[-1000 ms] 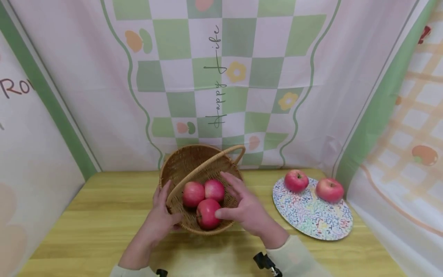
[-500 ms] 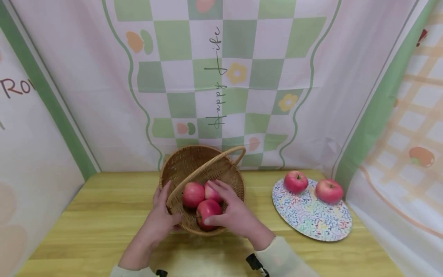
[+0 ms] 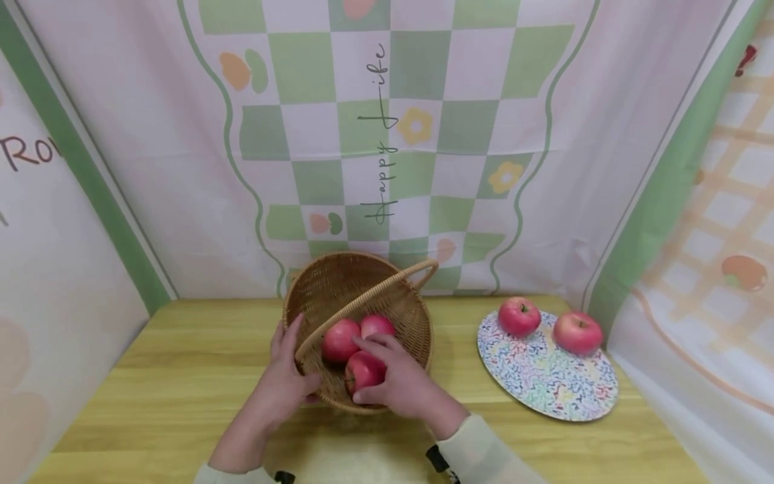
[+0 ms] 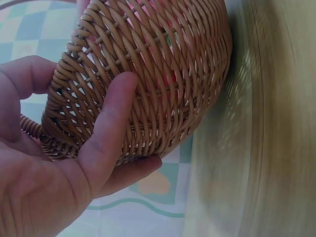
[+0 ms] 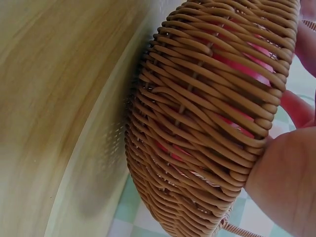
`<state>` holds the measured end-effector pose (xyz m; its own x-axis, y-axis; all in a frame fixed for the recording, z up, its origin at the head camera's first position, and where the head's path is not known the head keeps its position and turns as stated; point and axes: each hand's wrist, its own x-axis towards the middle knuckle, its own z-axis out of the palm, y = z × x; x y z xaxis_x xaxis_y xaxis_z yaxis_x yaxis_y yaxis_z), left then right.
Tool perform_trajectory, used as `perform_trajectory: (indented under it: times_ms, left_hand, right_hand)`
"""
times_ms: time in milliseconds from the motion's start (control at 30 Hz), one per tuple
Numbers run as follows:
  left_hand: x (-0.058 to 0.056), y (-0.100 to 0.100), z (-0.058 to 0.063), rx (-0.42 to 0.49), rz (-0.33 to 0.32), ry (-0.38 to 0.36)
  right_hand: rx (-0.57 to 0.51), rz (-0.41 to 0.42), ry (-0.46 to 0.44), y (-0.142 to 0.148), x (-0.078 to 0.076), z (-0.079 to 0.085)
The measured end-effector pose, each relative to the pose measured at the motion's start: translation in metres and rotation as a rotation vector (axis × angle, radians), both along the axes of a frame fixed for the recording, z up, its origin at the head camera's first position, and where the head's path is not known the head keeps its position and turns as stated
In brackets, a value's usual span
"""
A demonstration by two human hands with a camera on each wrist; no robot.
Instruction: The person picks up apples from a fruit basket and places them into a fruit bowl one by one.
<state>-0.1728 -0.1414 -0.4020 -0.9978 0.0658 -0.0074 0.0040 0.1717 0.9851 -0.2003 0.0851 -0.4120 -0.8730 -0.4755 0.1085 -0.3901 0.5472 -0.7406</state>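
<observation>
A round wicker basket (image 3: 326, 286) with an arched handle (image 3: 357, 302) is tilted toward me on the table. Three red apples lie in it: one at the left (image 3: 340, 343), one behind (image 3: 377, 325) and one in front (image 3: 361, 372). My left hand (image 3: 279, 382) grips the basket's left rim near the foot of the handle, its fingers along the outer weave (image 4: 163, 74) in the left wrist view. Over the near right rim, my right hand (image 3: 406, 382) holds the front apple between thumb and fingers. In the right wrist view the basket wall (image 5: 197, 113) hides most of that apple.
On the right of the wooden table (image 3: 151, 390) lies an oval speckled plate (image 3: 550, 383) bearing two more apples, one left (image 3: 519, 317) and one right (image 3: 577, 333). A checked cloth backdrop (image 3: 417, 168) hangs right behind the basket.
My right hand has come in from the basket's right side to the front apple and closed round it. The basket has shifted slightly right, with my left hand still on its rim.
</observation>
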Motion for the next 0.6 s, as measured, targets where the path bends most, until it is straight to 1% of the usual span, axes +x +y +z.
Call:
perform_trajectory:
  times_ms: [67,267,333,467,600]
  left_hand:
    - [0.001,0.0,0.001,0.002,0.0,0.001]
    - [0.002,0.001,0.002,0.02,-0.013,0.01]
    - [0.002,0.001,0.002,0.026,-0.019,0.013]
    - [0.002,0.001,0.001,0.029,-0.025,0.015]
    - [0.002,0.001,0.0,0.03,-0.026,0.012]
  right_hand:
    - [0.017,0.006,0.012,-0.001,0.0,0.0]
    - [0.067,0.027,0.011,-0.002,0.0,-0.001]
    - [0.111,0.042,0.032,-0.004,0.0,-0.001]
    - [0.203,0.073,0.105,-0.007,0.0,-0.004]
    - [0.232,0.081,0.153,-0.011,-0.002,-0.005]
